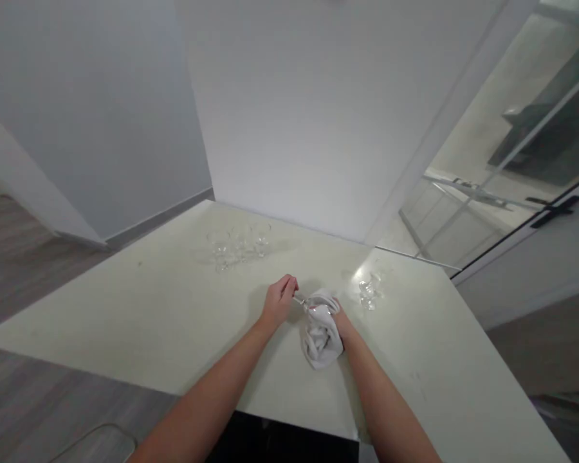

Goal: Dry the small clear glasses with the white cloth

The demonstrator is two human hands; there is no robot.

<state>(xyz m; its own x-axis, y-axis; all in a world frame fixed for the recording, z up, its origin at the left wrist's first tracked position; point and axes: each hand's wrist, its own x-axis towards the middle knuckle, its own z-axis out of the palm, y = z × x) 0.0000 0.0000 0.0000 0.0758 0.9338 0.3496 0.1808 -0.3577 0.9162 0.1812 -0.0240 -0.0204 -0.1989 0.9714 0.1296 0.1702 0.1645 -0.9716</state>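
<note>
Two bare hands met over the middle of the pale cream tabletop (125,308). The left hand (278,300) was curled shut, its fingers pinched on the thin stem end of a clear stemmed glass (303,300) that lay roughly sideways between the hands, above the surface. The right hand (340,319) was mostly hidden behind a crumpled white cloth (321,331); it was closed on that cloth, which was bunched over the bowl end of the glass and hung down in loose folds toward the table. How far the cloth reached into the bowl could not be told, since the glass was nearly lost against the white fabric.

Just to the right of the cloth, apart from it, stood a small cluster of clear drinking glasses (369,290) in a bright patch of reflected light; their number was too hard to make out. Farther off, beyond the left hand and well apart from it, a second group of clear stemmed glasses (238,245) stood upright near the far edge of the table.

Behind the table rose a plain white wall (294,116), and on the right a glazed door with a dark handle (554,209). Grey wood-look flooring (24,257) showed on the left.
</note>
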